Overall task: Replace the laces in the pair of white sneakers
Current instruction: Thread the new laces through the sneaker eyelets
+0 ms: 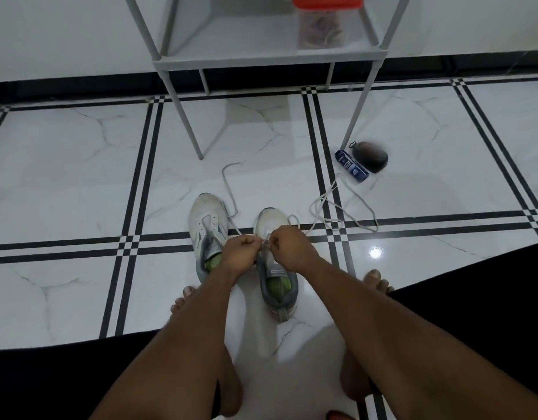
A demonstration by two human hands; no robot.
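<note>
Both my hands are bunched into loose fists over the right-hand shoe. My left hand [242, 248] has its fingers curled in, pinching one end of the thin white shoelace [322, 207], and my right hand [287, 244] is doing the same with the other bit, the two fists nearly touching over the eyelets. Which eyelet I'm at is too small to tell.

The shoe under them is a white mesh sneaker with grey heel trim and a green insole [277, 286], toe pointing away from me. Just beside it on the left sits its twin, the other white and grey sneaker [208, 228], tongue open, with its own loose white lace [228, 186] trailing off toward the rack leg.

The lace I'm holding runs off to the right in messy loops across the glossy white marble-look floor with black stripe borders [80, 165]. Past those loops, well apart from the shoes, there's a small blue cylindrical package [351, 165] touching a dark rounded pouch [371, 156], right at the foot of a grey metal shelf rack [261, 60]. On the rack's shelf sits a clear plastic container with a red lid [325, 16]; the contents are blurry.

My bare feet are on the floor either side of the nearer shoe.
</note>
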